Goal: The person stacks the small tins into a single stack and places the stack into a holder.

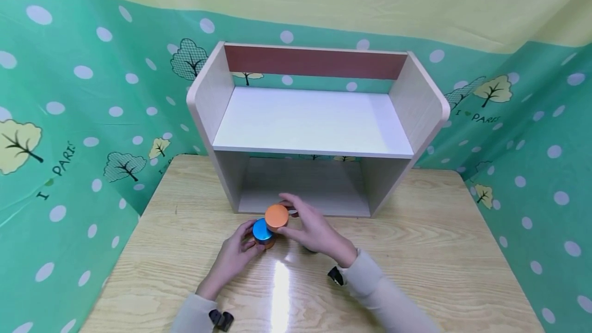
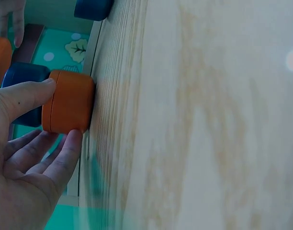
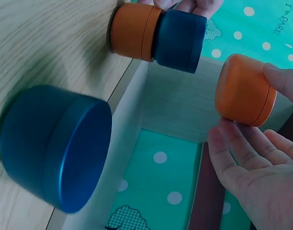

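Note:
My right hand [image 1: 314, 227] pinches a round orange tin [image 3: 244, 91] between thumb and fingers, raised above the table. Slightly left of it and lower stands a stack of two tins: a blue tin [image 3: 179, 40] on top of a second orange tin [image 2: 70, 101]. The left hand [image 1: 233, 257] holds this stack, its thumb and fingers on opposite sides of the lower orange tin. Another blue tin [image 3: 53, 148] stands on the table by the right wrist; the right arm hides most of it in the head view.
A two-level shelf unit [image 1: 314, 125] stands on the wooden table [image 1: 430, 261] just beyond both hands. Its raised side panels flank the upper board. A green dotted curtain [image 1: 83, 117] hangs behind and along the sides.

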Demonstrator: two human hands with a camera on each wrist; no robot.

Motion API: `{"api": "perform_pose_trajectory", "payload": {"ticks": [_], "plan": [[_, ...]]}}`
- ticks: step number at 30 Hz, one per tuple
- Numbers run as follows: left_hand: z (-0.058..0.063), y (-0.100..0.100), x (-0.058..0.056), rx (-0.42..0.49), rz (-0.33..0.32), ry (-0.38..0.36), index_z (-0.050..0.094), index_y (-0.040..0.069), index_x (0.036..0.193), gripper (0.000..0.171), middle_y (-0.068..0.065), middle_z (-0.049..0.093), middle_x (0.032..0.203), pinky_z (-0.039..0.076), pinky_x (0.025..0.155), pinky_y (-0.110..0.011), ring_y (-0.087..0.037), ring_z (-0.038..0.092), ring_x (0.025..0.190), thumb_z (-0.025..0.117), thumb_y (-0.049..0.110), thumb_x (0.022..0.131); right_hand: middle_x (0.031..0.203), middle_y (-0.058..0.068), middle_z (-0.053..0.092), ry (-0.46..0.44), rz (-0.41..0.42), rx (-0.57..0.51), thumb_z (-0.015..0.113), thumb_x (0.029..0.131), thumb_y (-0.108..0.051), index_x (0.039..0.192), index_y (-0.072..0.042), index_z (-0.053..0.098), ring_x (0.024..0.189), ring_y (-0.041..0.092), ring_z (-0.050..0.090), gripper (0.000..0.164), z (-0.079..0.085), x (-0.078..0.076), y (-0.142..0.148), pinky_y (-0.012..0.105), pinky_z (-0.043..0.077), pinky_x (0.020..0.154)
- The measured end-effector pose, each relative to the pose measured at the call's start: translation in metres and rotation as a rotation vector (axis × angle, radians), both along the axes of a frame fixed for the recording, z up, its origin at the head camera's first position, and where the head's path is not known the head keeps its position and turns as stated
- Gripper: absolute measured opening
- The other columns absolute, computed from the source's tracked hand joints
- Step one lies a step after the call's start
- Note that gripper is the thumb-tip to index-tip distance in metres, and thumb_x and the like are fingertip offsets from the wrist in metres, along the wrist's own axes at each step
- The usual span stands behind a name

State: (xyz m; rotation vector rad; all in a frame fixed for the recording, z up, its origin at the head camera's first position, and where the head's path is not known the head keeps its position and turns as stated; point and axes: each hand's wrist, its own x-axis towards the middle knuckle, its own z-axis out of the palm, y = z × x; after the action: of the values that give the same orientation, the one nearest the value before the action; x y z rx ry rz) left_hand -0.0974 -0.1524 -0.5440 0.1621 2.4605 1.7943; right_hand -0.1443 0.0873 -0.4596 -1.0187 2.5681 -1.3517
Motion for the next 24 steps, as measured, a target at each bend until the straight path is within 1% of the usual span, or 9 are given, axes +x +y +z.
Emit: {"api": "perform_pose_trajectory", "payload": {"ticks": [5, 9, 11, 15, 19, 24], "plan": [[-0.003, -0.001, -0.001, -0.01, -0.009, 0.011, 0.046, 0.009, 0.146, 0.065, -0.015, 0.051, 0.144, 0.053, 0.099, -0.033, -0.031, 0.051, 0.13, 0.076, 0.003, 0.089, 0.138, 0.003, 0.056, -0.022, 0.027, -0.006, 0.076, 0.092, -0.025, 0.153, -0.012, 0.034, 0.121, 0.016, 0.057, 0.075, -0.002, 0.0, -0.008, 0.035, 0.053, 0.1], [-0.003, -0.002, -0.002, 0.002, -0.016, 0.006, 0.045, 0.008, 0.147, 0.066, -0.016, 0.051, 0.144, 0.052, 0.099, -0.031, -0.031, 0.051, 0.13, 0.076, 0.003, 0.089, 0.137, 0.001, 0.057, -0.03, 0.047, 0.004, 0.074, 0.093, -0.024, 0.153, -0.012, 0.033, 0.121, 0.014, 0.057, 0.074, -0.004, -0.001, -0.015, 0.036, 0.053, 0.1], [-0.002, -0.002, -0.002, 0.015, -0.012, -0.012, 0.045, 0.008, 0.147, 0.067, -0.015, 0.051, 0.144, 0.052, 0.099, -0.029, -0.029, 0.051, 0.131, 0.076, 0.002, 0.089, 0.136, 0.002, 0.057, -0.031, 0.054, 0.008, 0.075, 0.093, -0.024, 0.152, -0.012, 0.034, 0.12, 0.015, 0.057, 0.073, -0.006, -0.002, -0.018, 0.036, 0.053, 0.101], [-0.003, -0.002, -0.002, 0.037, -0.014, -0.026, 0.044, 0.004, 0.147, 0.067, -0.017, 0.05, 0.145, 0.051, 0.099, -0.029, -0.03, 0.051, 0.13, 0.074, -0.002, 0.088, 0.136, 0.004, 0.058, -0.033, 0.067, 0.003, 0.075, 0.092, -0.021, 0.152, -0.01, 0.035, 0.12, 0.017, 0.058, 0.072, -0.009, -0.001, -0.024, 0.034, 0.051, 0.102], [-0.003, -0.002, -0.002, 0.033, -0.019, -0.023, 0.044, 0.003, 0.147, 0.065, -0.019, 0.049, 0.145, 0.051, 0.099, -0.029, -0.032, 0.051, 0.131, 0.074, -0.001, 0.089, 0.136, 0.004, 0.057, -0.042, 0.068, 0.0, 0.075, 0.093, -0.021, 0.152, -0.01, 0.035, 0.121, 0.016, 0.057, 0.072, -0.011, -0.001, -0.026, 0.038, 0.052, 0.102], [-0.004, -0.003, -0.002, 0.028, -0.027, -0.005, 0.044, 0.002, 0.146, 0.065, -0.022, 0.049, 0.145, 0.051, 0.1, -0.032, -0.034, 0.05, 0.131, 0.074, 0.0, 0.089, 0.136, 0.003, 0.057, -0.049, 0.062, 0.019, 0.075, 0.092, -0.022, 0.152, -0.008, 0.035, 0.121, 0.014, 0.057, 0.074, -0.012, -0.002, -0.029, 0.037, 0.052, 0.102]]}}
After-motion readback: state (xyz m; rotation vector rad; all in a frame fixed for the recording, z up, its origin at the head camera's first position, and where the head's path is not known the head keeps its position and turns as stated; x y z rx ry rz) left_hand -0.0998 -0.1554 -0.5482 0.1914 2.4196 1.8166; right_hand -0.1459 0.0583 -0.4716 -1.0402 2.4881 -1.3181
